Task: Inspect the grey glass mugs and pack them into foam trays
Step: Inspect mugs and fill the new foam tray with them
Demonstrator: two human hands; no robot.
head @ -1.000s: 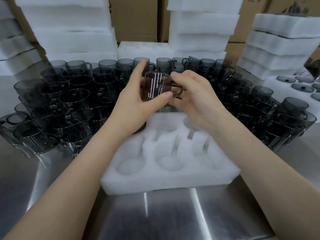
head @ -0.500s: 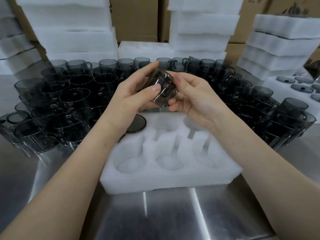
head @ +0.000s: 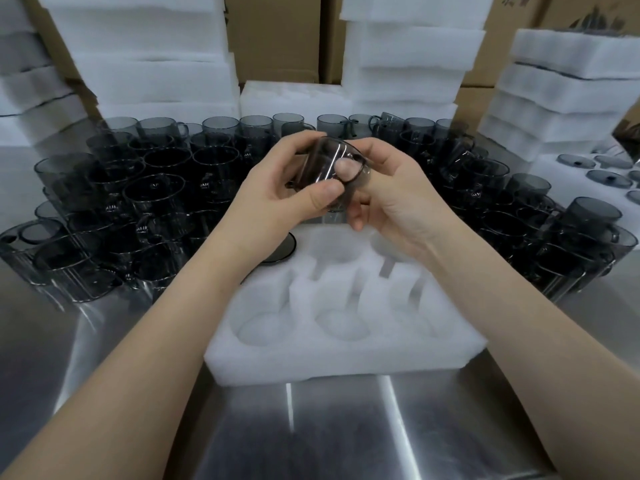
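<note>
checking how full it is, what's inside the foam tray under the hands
In the foam tray the front pockets are empty. The back row is partly covered by the left hand and right hand holding the mug. A dark round disc shows at its back-left corner.

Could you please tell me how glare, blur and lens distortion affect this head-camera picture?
Head view: bright glare streaks cross the steel table; the grey mug held by the left hand and right hand looks slightly soft; the wide lens tilts the foam stacks at the edges; the white foam tray shows little contrast.
</note>
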